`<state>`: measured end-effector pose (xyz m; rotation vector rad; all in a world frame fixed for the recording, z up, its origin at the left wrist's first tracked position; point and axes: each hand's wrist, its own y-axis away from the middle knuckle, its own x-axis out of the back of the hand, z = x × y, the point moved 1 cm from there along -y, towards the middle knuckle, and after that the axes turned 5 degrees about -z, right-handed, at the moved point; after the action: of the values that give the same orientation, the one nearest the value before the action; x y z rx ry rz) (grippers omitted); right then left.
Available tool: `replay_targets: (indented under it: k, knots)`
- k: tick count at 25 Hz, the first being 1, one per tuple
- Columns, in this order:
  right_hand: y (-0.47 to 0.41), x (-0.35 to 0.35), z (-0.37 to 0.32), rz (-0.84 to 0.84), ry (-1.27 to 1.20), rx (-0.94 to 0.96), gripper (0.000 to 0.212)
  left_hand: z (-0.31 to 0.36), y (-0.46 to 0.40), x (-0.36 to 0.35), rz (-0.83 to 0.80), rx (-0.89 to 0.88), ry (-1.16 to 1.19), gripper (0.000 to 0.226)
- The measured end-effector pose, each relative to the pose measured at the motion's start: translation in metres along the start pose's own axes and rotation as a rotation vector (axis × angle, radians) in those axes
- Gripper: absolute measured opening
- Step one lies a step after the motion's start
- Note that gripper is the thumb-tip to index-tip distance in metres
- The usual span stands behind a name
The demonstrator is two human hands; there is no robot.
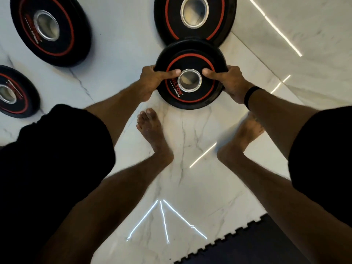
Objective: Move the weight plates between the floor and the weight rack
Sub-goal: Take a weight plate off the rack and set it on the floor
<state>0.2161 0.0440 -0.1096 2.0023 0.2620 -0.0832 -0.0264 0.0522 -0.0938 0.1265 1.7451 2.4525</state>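
Hands: left hand (pixel 152 80) and right hand (pixel 229 82) each closed on opposite edges of the small plate (pixel 191 74), thumbs lying on its face beside the metal centre ring.
Small plate: black with a red ring, held flat above the marble floor (pixel 190 141), its far edge overlapping the big plate (pixel 195 19).
Other plates: left plate (pixel 50 28) and edge plate (pixel 15 92) lie flat on the floor, well apart.
Feet: bare, just below the small plate.
Mat (pixel 257 244): dark, at the near right corner.

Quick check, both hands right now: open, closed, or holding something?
Left hand: closed on the small weight plate, gripping its left edge.
Right hand: closed on the same plate's right edge.
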Motion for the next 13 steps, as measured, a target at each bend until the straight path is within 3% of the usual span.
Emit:
replay_targets:
  k: [2,6,8,10,13]
  knots:
    - [0.007,-0.001,-0.004,0.063,-0.020,-0.034,0.092,0.010,0.011,-0.004,-0.015,0.040,0.002,0.085]
    - [0.062,-0.003,-0.016,0.043,-0.006,-0.123,0.074,0.025,0.062,-0.012,-0.022,0.096,-0.062,0.072]
    - [0.111,-0.007,-0.026,0.044,-0.012,-0.110,0.064,0.031,0.106,-0.015,-0.051,0.110,-0.078,0.094]
    - [0.175,-0.009,-0.047,0.048,0.002,-0.090,0.069,0.044,0.160,-0.019,-0.066,0.103,-0.102,0.108]
    - [0.291,-0.015,-0.092,0.028,0.040,-0.052,0.074,0.083,0.269,-0.036,-0.129,0.064,-0.113,0.079]
